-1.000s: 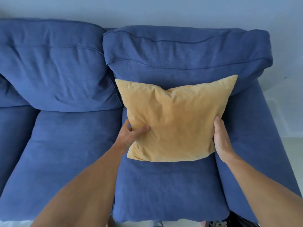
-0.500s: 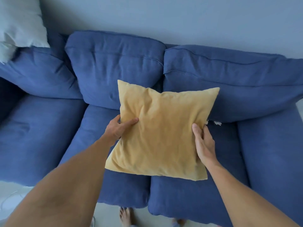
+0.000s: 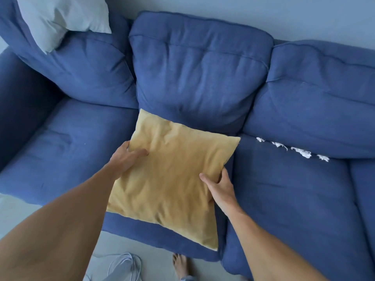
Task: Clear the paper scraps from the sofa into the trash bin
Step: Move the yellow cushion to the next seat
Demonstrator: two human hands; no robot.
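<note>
Several white paper scraps [image 3: 292,150] lie in a row on the blue sofa [image 3: 284,199], along the crease between the right seat cushion and its back cushion. A yellow throw pillow [image 3: 172,179] is over the middle seat, tilted. My left hand [image 3: 126,159] grips its left edge, thumb on top. My right hand [image 3: 220,185] grips its right edge. No trash bin is in view.
A pale grey pillow [image 3: 60,19] leans on the back cushions at the far left. The dark sofa armrest [image 3: 20,110] bounds the left end. On the floor in front lie a white coiled cable [image 3: 125,266] and a bare foot [image 3: 180,264].
Both hands have carried the yellow pillow leftward from the right seat to the middle seat. The scraps that it covered now show on the right seat.
</note>
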